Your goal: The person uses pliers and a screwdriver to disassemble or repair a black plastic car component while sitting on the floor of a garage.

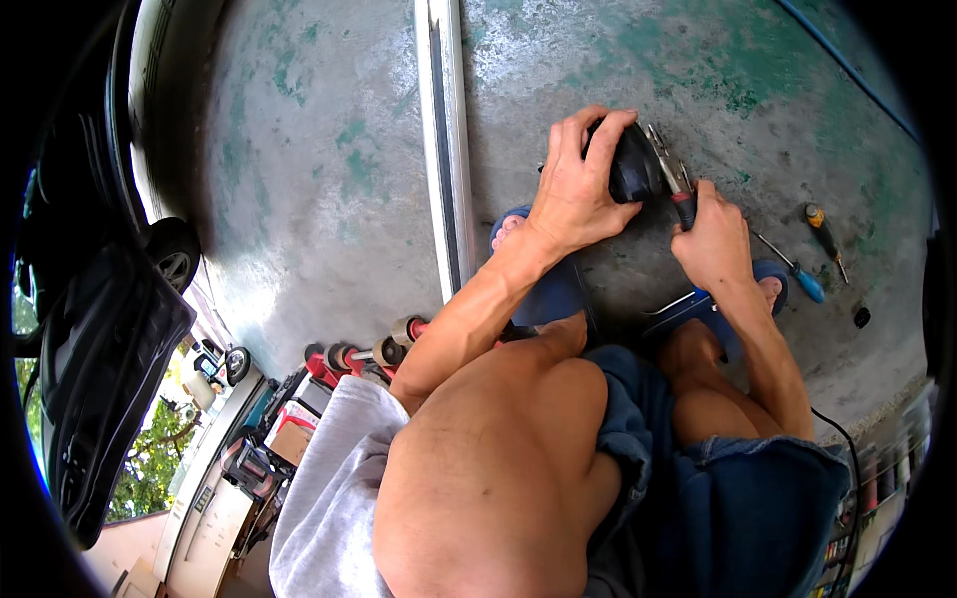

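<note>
Pliers sit tight in the curled right hand, their nose just beside the black curved thing that the left hand grips, probably to keep it still, while two screwdrivers lie near the right foot, maybe for easy reach.

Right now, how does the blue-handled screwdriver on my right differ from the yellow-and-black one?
The blue-handled screwdriver has its handle toward you, tip away; the yellow-and-black screwdriver points its tip toward you, handle away. The blue one's exposed shaft looks longer than the yellow-and-black one's. Both lie on the floor, right of your right hand.
</note>
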### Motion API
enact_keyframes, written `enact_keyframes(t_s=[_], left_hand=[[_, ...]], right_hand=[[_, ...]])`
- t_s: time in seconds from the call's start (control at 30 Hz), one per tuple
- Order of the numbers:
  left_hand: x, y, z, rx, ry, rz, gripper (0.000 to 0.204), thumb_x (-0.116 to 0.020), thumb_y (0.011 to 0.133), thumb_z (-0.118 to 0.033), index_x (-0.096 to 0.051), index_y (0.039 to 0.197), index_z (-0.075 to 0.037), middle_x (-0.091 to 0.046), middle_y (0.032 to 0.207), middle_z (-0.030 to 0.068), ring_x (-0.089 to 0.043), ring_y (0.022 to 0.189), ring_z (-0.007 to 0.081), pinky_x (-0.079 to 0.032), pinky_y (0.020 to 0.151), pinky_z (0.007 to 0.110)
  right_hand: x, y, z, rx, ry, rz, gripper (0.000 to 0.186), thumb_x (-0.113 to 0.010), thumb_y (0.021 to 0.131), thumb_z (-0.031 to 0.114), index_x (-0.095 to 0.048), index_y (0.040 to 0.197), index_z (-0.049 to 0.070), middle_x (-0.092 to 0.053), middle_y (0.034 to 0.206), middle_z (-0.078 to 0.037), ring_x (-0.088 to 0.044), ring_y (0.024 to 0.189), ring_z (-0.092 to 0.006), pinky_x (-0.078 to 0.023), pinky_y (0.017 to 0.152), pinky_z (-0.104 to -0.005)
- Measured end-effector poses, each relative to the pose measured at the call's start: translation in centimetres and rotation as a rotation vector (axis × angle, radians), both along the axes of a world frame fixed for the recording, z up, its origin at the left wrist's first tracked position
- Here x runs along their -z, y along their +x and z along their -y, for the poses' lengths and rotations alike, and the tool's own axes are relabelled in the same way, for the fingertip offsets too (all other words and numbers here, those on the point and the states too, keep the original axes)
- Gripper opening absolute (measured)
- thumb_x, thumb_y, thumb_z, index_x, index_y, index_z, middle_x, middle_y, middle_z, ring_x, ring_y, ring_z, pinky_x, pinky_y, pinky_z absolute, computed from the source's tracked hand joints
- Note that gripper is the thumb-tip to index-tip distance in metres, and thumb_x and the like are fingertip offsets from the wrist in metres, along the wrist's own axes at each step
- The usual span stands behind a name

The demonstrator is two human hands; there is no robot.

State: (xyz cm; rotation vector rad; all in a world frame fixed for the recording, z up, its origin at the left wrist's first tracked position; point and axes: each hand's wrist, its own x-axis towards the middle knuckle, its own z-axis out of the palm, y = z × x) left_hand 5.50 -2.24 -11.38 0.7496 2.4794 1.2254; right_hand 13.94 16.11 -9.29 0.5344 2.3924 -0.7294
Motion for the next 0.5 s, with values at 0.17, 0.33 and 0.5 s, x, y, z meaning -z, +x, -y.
enact_keyframes(t_s=[0.17, 0.33, 0.5], left_hand=[[0.1, 0.6, 0.3, -0.002, 0.003, -0.032, 0.093, -0.086, 0.055, -0.005, -0.05, 0.14, -0.011, -0.047, 0.133, 0.0199, -0.051, 0.12, 0.0405, -0.048, 0.101, 0.045], [0.2, 0.4, 0.6, 0.004, 0.027, -0.063, 0.092, -0.086, 0.056, -0.005, -0.05, 0.141, -0.01, -0.048, 0.133, 0.0194, -0.051, 0.12, 0.0403, -0.049, 0.101, 0.045], [-1.7, 0.7, 0.1, -0.02, -0.043, -0.093, 0.091, -0.085, 0.059, -0.007, -0.048, 0.142, -0.008, -0.045, 0.137, 0.0204, -0.05, 0.121, 0.0399, -0.048, 0.1, 0.046]], right_hand=[[0.3, 0.3, 0.4, -0.015, -0.013, 0.001, 0.037, -0.07, 0.076, 0.01, -0.056, 0.106, -0.006, -0.068, 0.103, -0.029, -0.067, 0.095, -0.0475, -0.054, 0.085, -0.0532], [0.3, 0.4, 0.7, -0.025, -0.006, -0.002, 0.037, -0.07, 0.076, 0.009, -0.057, 0.107, -0.006, -0.068, 0.102, -0.03, -0.067, 0.095, -0.0481, -0.054, 0.086, -0.0537], [0.0, -0.3, 0.6, 0.0, -0.013, -0.046, 0.035, -0.069, 0.077, 0.012, -0.06, 0.108, -0.004, -0.068, 0.102, -0.032, -0.066, 0.095, -0.0503, -0.052, 0.087, -0.0551]])
